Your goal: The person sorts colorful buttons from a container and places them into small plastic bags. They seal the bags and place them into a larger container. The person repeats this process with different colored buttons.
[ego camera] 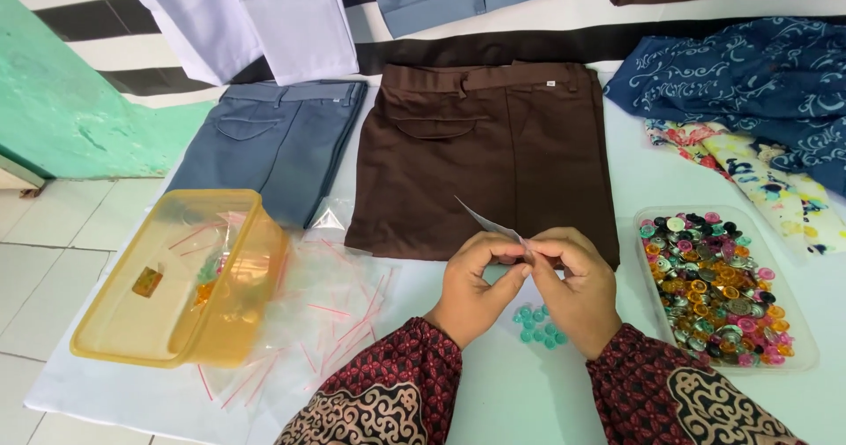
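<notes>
At 6 o'clock in the head view, two patterned batik sleeves (388,401) enter the frame. Just beyond them, the left hand (471,291) and the right hand (573,286) meet at centre, fingertips closed in a pinch on a small clear plastic bag (489,225). The bag is held above the white cloth (493,392), its free corner angled toward 11 o'clock.

Handling judgement: the bag appears very light, thin, limp and slippery. It likely offers no stiffness of its own, so a grip at the mouth edges, one side per hand, looks most secure.

Directly below the hands lies a small cluster of teal buttons (538,324), loose on the cloth. These are probably light, hard and prone to rolling.

At 3 o'clock, a clear tray (797,357) holds mixed coloured buttons (718,291). At 9 o'clock, a yellow plastic container (176,278) lies tilted, beside a scatter of empty clear bags with red strips (330,308).

Farther out, at 12 o'clock, folded brown trousers (485,154) lie flat. Folded blue-grey trousers (273,141) sit at 10 o'clock. At 2 o'clock lie a dark blue patterned fabric (758,84) and a floral fabric (775,185). White garments (256,18) hang at the far edge.
</notes>
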